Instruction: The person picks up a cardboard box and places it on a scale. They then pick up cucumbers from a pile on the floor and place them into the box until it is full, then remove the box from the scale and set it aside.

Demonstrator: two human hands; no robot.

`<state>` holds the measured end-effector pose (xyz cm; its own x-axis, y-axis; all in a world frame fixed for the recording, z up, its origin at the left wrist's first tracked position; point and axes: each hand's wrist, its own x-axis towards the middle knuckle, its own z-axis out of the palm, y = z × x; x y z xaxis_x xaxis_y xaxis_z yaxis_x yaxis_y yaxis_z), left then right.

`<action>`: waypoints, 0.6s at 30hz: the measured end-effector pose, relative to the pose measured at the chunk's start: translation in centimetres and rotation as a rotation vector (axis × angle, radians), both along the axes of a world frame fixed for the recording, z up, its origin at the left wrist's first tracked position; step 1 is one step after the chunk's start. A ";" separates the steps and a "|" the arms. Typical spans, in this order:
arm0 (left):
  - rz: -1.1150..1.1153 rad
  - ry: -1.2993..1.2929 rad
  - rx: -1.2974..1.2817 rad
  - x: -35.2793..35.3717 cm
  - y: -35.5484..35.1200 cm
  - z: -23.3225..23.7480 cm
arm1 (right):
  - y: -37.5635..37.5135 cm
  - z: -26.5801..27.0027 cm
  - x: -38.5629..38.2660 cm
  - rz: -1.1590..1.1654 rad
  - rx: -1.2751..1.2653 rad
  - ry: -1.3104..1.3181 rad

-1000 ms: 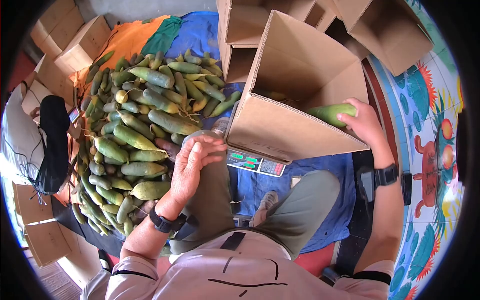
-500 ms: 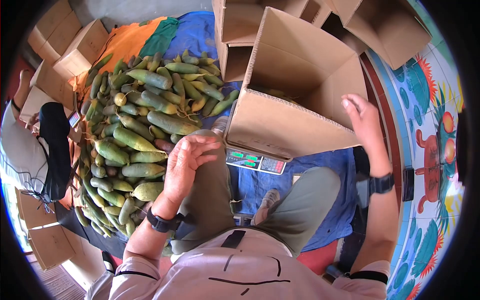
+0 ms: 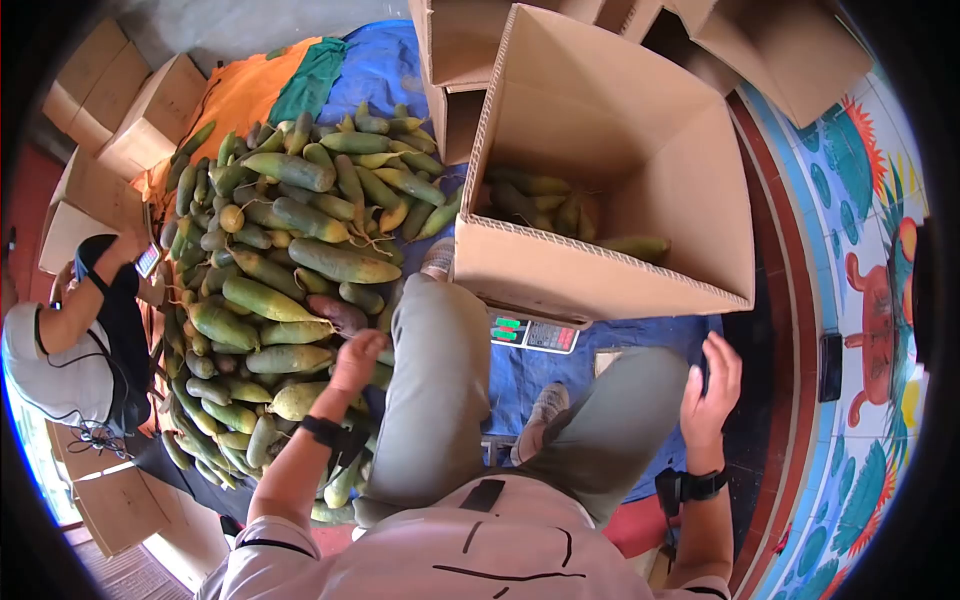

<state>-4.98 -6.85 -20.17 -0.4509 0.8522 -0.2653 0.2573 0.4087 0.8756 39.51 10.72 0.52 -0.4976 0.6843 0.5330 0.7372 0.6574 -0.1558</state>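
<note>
On the cloth-covered floor the gourd pile lies just left of our left hand, gourds running crosswise, its grip impossible to tell; our right hand hangs loosely open, well apart.

the person wears a pale shirt with thin black lines, grey-green trousers, a black watch on each wrist, light shoes.

Bright, even daylight fills the scene, with the strongest glare at the lower left edge. The open cardboard box is sunlit inside, and soft shadows fall beneath the person's legs. Heavy fisheye distortion bends the edges, black vignette rings the corners, and focus stays sharp at the centre.
</note>
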 end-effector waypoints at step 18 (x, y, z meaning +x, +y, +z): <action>-0.179 -0.215 -0.101 12.9 9.5 -24.0 | 1.0 -4.5 0.3 -0.119 -0.293 -0.075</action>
<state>7.95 2.69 -44.17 -0.2204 0.8774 -0.4262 0.1458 0.4617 0.8750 39.80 11.73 -3.98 -0.4354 0.8590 0.2694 0.8229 0.5011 -0.2678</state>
